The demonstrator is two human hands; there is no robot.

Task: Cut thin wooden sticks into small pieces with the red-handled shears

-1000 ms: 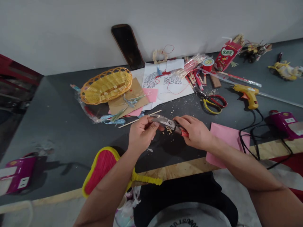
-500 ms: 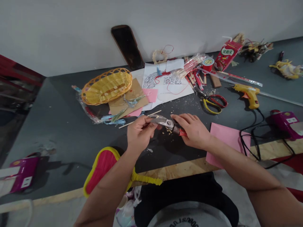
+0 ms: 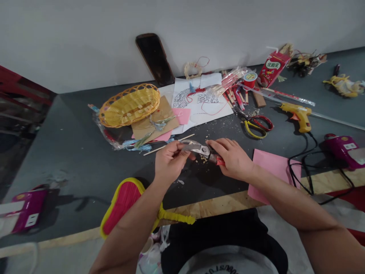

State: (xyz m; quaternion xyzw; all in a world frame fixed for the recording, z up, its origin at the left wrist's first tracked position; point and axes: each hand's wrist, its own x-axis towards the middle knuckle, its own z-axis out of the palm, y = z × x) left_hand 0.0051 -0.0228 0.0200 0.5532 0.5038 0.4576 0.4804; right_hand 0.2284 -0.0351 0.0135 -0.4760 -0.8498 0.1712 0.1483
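My right hand is wrapped round the red handles of metal pruning shears, whose blades point left. At the blade end, my left hand has its thumb and fingers pinched together; what they hold is too small to make out. Small pale cut bits lie on the dark table just under the shears. Behind my left hand a thin pale stick lies on the table. A yellow-rimmed pink object sits partly under my left forearm.
A yellow basket, a phone against the wall, and printed paper stand behind. Scissors, a glue gun with a black cable, a red drink carton and pink paper are on the right.
The view has shifted very slightly. Both hands and the shears keep nearly the same place and grip.
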